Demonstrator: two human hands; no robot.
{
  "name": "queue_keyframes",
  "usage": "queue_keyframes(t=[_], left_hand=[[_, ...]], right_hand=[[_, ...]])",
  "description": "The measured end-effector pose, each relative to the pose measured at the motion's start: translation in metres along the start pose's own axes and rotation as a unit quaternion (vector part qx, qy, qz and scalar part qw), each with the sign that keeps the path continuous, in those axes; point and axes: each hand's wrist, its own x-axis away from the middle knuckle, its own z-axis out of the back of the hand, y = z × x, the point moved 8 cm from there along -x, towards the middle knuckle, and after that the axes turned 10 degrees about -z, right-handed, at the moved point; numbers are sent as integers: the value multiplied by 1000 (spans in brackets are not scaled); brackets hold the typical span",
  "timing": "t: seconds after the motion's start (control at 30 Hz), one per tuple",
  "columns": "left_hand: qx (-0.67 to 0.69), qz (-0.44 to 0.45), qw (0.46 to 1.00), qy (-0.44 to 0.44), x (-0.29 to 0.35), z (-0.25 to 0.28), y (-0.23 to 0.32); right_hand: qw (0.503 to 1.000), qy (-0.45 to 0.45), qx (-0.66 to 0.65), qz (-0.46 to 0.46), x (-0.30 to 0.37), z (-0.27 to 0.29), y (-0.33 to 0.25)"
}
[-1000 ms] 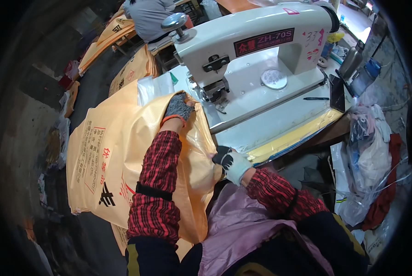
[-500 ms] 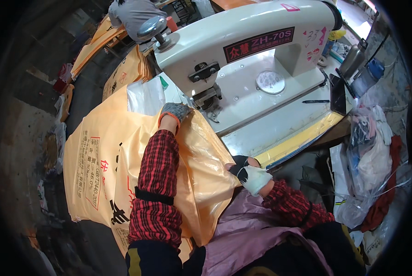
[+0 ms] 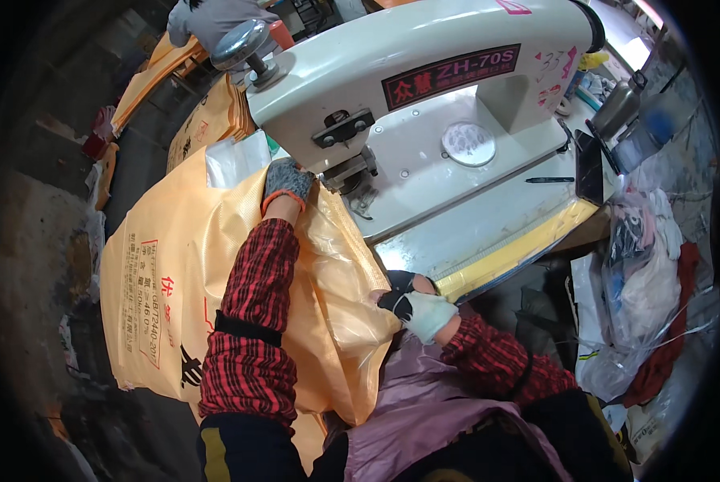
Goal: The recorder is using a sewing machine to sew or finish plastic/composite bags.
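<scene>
A large yellow-orange woven sack (image 3: 215, 217) with red and black print drapes over the left end of a white industrial sewing machine (image 3: 336, 72) and down over my lap. My left hand (image 3: 288, 181), in a grey knit glove with an orange cuff, has its fingers curled over the sack's upper edge, right beside the needle and presser foot (image 3: 350, 170). Its fingertips are partly hidden by the machine head. Nearer to me, my right hand (image 3: 418, 305), in a black and white glove with bare fingertips, pinches the sack's right-hand edge. Between the hands that edge runs taut.
On the machine bed lie a round whitish disc (image 3: 468, 144), a black pen (image 3: 550, 180) and a dark phone-like slab (image 3: 589, 167). A metal bottle (image 3: 619, 104) stands behind. Stacked sacks (image 3: 211, 120) and another person (image 3: 219, 32) are at the far left. Plastic bags (image 3: 645, 265) hang at right.
My left hand has shifted slightly away from me and left, along the machine head. My right hand and the sack edge have moved a little left. The view has shifted slightly too.
</scene>
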Motion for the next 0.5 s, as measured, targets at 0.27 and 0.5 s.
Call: queue_keyframes(t=[0.27, 0.5], left_hand=[[48, -17, 997, 55, -13, -10, -31], [-81, -46, 995, -24, -12, -32, -23]], right_hand=[[984, -1, 165, 73, -41, -10, -14], [997, 60, 35, 27, -36, 5, -9]])
